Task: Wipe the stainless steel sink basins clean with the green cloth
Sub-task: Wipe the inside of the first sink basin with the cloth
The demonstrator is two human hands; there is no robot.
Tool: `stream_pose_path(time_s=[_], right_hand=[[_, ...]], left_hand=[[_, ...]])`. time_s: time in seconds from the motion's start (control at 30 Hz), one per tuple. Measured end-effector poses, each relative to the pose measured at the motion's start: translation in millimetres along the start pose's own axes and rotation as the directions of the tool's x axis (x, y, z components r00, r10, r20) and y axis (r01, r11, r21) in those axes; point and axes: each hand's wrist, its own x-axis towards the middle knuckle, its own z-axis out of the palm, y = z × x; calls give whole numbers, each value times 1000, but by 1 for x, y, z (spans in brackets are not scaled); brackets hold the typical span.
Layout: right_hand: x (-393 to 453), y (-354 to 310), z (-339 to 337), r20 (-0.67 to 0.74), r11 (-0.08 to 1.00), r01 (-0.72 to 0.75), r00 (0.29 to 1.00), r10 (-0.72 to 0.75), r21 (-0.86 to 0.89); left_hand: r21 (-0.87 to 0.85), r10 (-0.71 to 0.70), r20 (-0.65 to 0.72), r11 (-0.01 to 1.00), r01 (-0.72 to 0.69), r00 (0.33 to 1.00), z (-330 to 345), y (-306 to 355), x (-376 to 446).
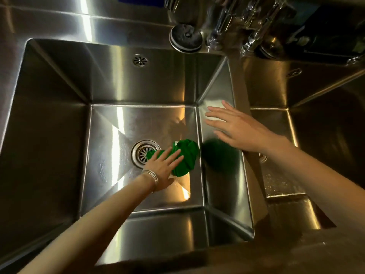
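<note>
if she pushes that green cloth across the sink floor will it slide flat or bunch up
Probably bunch up: the green cloth already lies crumpled in soft folds, so it looks floppy. The left hand presses it with straight fingers, which should help it slide on the smooth basin floor. It looks light, and its edge near the drain may drag.
</note>
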Motion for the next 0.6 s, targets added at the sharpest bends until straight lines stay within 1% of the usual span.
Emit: stream_pose_path(time_s=[0.07, 0.17, 0.23, 0.33, 0.4, 0.5, 0.6], right_hand=[[4, 10, 7, -33, 999, 27, 999, -28, -45], [7, 15, 11, -124, 996, 88, 989, -85, 20], [7, 22, 10, -137, 986, 160, 979, -153, 40], [14, 33, 3, -88, 968, 251, 965, -248, 26], [20, 37, -1, -35, 955, 296, 955, -296, 5], [24, 40, 0, 35, 936, 350, 936, -349, -24], [23, 42, 4, 37, 935, 353, 935, -352, -23]], left_hand=[[36, 24, 3, 999, -25, 1000, 21, 6, 32], [86, 59, -17, 995, -57, 998, 45, 13, 58], [108, 75, -27, 992, -71, 997, 55, 16, 69], [150, 42, -55, 988, -34, 998, 62, 21, 84], [139, 18, -70, 990, -9, 997, 62, 25, 96], [100, -21, -85, 995, 29, 996, 54, 18, 118], [-4, -148, -137, 989, 149, 979, 36, -2, 149]])
